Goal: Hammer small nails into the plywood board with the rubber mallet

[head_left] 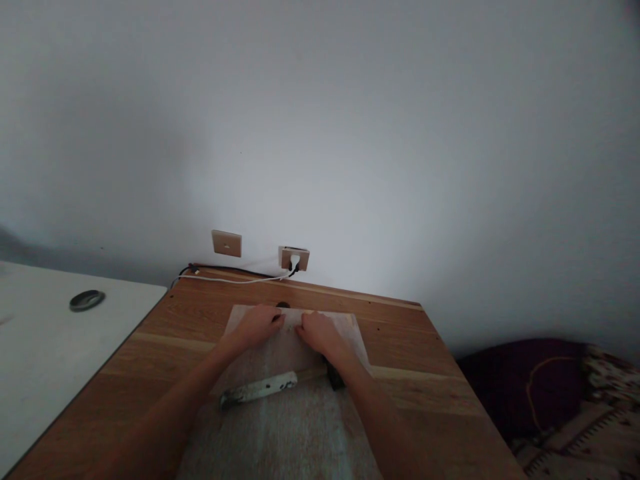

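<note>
A worn, whitish wooden board (pixel 280 427) lies on the brown table, its far end under my hands. Near the board's far edge, my left hand (pixel 259 325) is closed with its fingers curled inward. My right hand (pixel 320 331) is closed too, a small gap to the right of the left one. Whatever the fingertips hold, if anything, is too small or hidden to make out. Across the board, nearer to me, lies a hammer (pixel 265 387) with a chipped white grip on the left. Its dark head is partly covered by my right forearm.
The wooden table (pixel 415 393) meets a pale wall with a wall socket (pixel 295 259), a plugged-in white cable (pixel 235 281) and a blank plate (pixel 227 243). On the white table (pixel 40 347) at left lies a dark ring-shaped object (pixel 87 300). Purple fabric (pixel 525 380) is at right.
</note>
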Demonstrator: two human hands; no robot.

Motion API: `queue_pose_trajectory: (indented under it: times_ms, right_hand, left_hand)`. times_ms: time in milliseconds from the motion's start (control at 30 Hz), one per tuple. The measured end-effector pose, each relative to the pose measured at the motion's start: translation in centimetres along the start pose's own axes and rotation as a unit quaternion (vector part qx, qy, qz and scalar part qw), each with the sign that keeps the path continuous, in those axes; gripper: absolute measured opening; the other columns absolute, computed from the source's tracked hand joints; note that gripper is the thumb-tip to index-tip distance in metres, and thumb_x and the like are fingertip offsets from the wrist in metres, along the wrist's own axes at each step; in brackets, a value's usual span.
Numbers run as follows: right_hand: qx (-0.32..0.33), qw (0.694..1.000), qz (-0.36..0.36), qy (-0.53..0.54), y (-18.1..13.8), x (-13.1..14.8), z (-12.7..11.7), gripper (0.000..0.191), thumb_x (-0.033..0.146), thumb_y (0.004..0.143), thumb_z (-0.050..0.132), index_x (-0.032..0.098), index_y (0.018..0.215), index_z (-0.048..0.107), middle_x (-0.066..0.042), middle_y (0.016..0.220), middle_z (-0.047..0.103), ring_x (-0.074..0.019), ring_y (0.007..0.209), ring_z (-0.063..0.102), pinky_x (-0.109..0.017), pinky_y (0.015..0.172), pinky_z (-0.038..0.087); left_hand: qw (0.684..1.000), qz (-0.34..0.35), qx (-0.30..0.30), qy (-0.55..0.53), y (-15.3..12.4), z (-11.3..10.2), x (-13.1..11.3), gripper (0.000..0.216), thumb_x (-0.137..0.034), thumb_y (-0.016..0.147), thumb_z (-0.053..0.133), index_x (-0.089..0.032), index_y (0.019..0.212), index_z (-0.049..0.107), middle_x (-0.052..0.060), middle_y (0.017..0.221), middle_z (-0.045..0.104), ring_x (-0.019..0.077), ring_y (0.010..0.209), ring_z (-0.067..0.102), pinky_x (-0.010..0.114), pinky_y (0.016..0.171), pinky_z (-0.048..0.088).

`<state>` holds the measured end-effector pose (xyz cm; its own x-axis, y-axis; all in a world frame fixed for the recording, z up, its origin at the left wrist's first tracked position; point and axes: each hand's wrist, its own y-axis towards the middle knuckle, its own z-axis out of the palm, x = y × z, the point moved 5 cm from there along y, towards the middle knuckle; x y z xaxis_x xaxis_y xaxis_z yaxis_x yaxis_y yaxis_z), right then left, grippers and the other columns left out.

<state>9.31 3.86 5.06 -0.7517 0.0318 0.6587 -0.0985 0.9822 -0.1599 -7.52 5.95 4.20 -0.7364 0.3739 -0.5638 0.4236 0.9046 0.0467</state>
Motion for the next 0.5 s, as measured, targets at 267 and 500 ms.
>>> queue_pose_trajectory:
  times_ms: [267, 500]
  right_hand:
    - [-0.035, 0.978, -0.026, 0.205, 0.4, 0.0, -3.0, 0.031, 0.045, 0.093, 0.042, 0.024, 0.071, 0.051, 0.0, 0.064, 0.056, -0.0142, 0.054, 0.051, -0.026, 0.051, 0.039]
    - [-0.03, 0.937, -0.01, 0.349, -1.8, -2.2, -3.9, 0.043, 0.065, 0.082, 0.047, 0.024, 0.07, 0.048, 0.01, 0.053, 0.033, -0.0076, 0.04, 0.02, -0.024, 0.039, 0.015]
  left_hand:
    - [0.932, -0.164, 0.009, -0.324, -0.8, 1.1, 1.8, 0.033, -0.041, 0.087, 0.032, -0.02, 0.077, 0.056, 0.001, 0.065, 0.054, 0.0144, 0.051, 0.047, 0.026, 0.048, 0.031]
    - [0.998, -0.012, 0.052, 0.04, -0.1, 2.2, -1.6, 0.027, -0.037, 0.09, 0.053, -0.017, 0.077, 0.065, 0.014, 0.084, 0.072, 0.029, 0.083, 0.068, 0.038, 0.077, 0.049]
